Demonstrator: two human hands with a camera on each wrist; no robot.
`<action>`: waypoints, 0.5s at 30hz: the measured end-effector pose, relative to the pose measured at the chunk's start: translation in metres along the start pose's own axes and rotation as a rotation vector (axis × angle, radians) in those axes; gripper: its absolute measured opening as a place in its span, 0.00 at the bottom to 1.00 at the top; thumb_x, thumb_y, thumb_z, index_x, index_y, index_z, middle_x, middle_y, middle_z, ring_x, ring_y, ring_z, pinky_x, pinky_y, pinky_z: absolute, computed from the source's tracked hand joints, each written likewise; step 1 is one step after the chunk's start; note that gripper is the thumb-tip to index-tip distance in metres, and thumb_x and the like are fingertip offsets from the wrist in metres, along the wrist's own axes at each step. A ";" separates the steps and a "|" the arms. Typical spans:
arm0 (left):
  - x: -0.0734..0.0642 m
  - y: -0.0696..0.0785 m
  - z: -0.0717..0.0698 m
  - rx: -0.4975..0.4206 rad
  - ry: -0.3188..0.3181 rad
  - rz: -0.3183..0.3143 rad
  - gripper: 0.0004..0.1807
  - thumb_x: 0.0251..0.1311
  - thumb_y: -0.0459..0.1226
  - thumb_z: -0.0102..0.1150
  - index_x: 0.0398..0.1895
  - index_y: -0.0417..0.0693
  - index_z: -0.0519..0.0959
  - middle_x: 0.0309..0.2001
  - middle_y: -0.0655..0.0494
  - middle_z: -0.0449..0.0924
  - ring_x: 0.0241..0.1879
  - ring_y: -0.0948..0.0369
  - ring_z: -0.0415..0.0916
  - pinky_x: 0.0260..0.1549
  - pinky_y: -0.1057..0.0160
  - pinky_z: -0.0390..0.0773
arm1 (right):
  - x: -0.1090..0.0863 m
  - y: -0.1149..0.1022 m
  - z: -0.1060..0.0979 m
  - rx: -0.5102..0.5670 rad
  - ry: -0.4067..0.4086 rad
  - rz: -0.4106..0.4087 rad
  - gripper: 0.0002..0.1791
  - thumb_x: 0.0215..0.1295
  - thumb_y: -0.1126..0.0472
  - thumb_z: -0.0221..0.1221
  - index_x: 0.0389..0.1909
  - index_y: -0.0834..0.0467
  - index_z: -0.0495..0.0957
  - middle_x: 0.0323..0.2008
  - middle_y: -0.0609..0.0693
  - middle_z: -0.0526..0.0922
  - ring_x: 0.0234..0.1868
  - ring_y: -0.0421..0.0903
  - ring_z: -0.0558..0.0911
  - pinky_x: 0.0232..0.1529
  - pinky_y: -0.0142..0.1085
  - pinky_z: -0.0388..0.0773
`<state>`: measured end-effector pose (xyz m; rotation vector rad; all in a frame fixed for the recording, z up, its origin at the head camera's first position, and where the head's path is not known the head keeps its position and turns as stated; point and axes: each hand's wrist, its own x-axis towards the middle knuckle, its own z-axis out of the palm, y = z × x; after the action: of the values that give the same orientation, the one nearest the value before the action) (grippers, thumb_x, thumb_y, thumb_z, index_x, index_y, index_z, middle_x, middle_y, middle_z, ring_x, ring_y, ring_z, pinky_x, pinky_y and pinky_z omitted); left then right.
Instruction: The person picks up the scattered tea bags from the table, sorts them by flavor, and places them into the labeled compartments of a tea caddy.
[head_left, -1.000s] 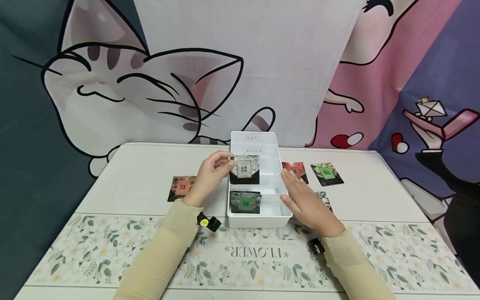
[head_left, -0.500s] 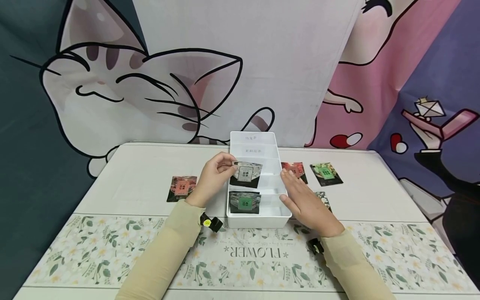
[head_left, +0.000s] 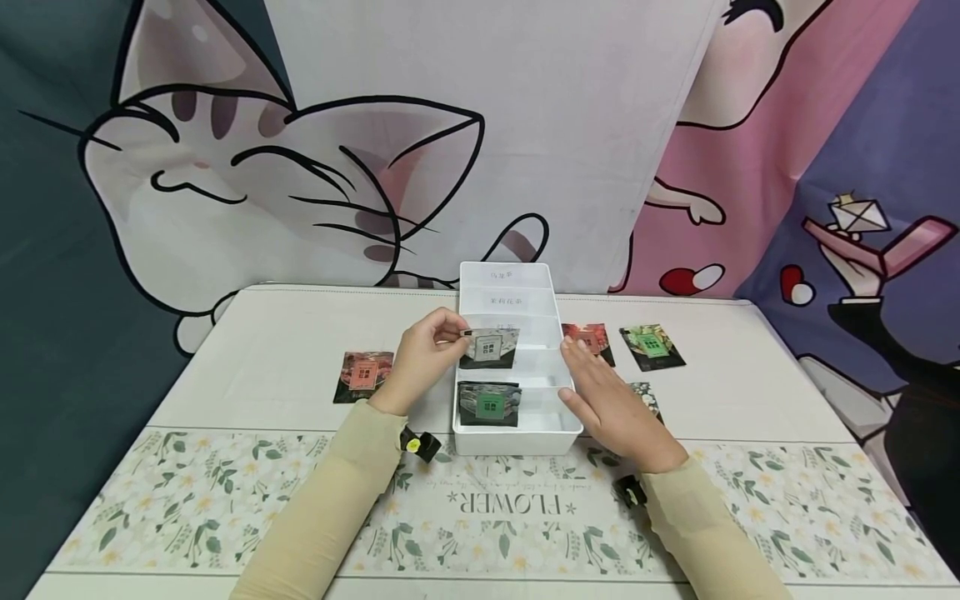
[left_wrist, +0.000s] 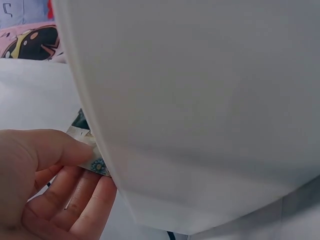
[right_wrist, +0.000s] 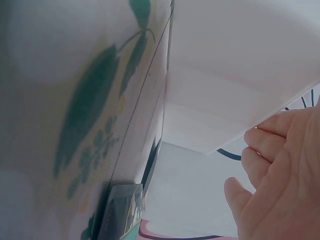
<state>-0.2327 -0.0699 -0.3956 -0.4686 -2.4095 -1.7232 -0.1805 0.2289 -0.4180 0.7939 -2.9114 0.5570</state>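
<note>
My left hand pinches the upper left corner of a tea sachet with a pale top and black bottom. The sachet leans into the second compartment from the front of a long white divided box. In the left wrist view, thumb and fingers meet on the sachet's printed corner, right at the box's rim. A dark sachet with a green label stands in the front compartment. My right hand, fingers straight, rests along the box's right rim.
A red-labelled sachet lies left of the box. On the right lie another red sachet, a green one and a flowered one, partly covered by the right hand. A cartoon curtain hangs behind the table.
The left hand has lowered the pale sachet into the box; its lower part is now hidden behind the divider. The right hand has stayed at the rim.
</note>
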 end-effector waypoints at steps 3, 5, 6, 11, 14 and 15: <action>-0.001 0.000 0.000 0.018 -0.001 0.006 0.06 0.62 0.26 0.64 0.41 0.38 0.79 0.41 0.46 0.83 0.44 0.53 0.82 0.47 0.66 0.84 | 0.000 0.000 0.000 0.002 0.000 -0.002 0.37 0.82 0.47 0.43 0.81 0.60 0.44 0.81 0.57 0.49 0.80 0.58 0.46 0.77 0.56 0.48; -0.001 0.000 0.000 0.036 0.001 0.014 0.06 0.62 0.27 0.63 0.41 0.39 0.79 0.41 0.46 0.84 0.44 0.53 0.83 0.47 0.67 0.84 | 0.000 0.000 0.000 0.005 0.001 -0.005 0.37 0.82 0.47 0.43 0.81 0.60 0.44 0.81 0.57 0.49 0.80 0.58 0.47 0.78 0.56 0.48; -0.001 0.000 0.000 0.045 0.002 0.019 0.05 0.63 0.27 0.63 0.40 0.39 0.79 0.41 0.46 0.84 0.43 0.53 0.83 0.47 0.67 0.84 | 0.000 0.000 0.000 0.006 0.001 -0.006 0.37 0.82 0.47 0.43 0.81 0.60 0.44 0.81 0.57 0.49 0.80 0.58 0.47 0.78 0.55 0.48; -0.002 -0.001 -0.002 0.133 -0.003 0.084 0.03 0.65 0.28 0.61 0.39 0.40 0.80 0.40 0.48 0.84 0.43 0.54 0.83 0.46 0.64 0.85 | 0.000 0.000 0.000 0.009 0.005 -0.012 0.37 0.82 0.47 0.44 0.81 0.60 0.45 0.81 0.57 0.49 0.81 0.57 0.46 0.78 0.53 0.47; -0.002 -0.002 -0.003 0.187 -0.015 0.114 0.02 0.65 0.29 0.61 0.39 0.41 0.80 0.40 0.49 0.85 0.43 0.54 0.84 0.45 0.61 0.85 | 0.000 0.000 0.000 0.009 0.008 -0.012 0.37 0.82 0.47 0.44 0.81 0.60 0.45 0.81 0.56 0.49 0.80 0.57 0.47 0.78 0.52 0.47; -0.002 -0.003 -0.003 0.200 -0.019 0.115 0.02 0.66 0.30 0.61 0.39 0.41 0.81 0.40 0.49 0.85 0.43 0.55 0.84 0.44 0.60 0.85 | 0.000 0.000 0.000 0.011 0.006 -0.010 0.37 0.82 0.47 0.43 0.81 0.60 0.45 0.81 0.56 0.49 0.81 0.57 0.46 0.79 0.52 0.46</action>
<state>-0.2319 -0.0736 -0.3976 -0.5843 -2.4809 -1.4209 -0.1808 0.2290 -0.4181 0.8060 -2.8995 0.5740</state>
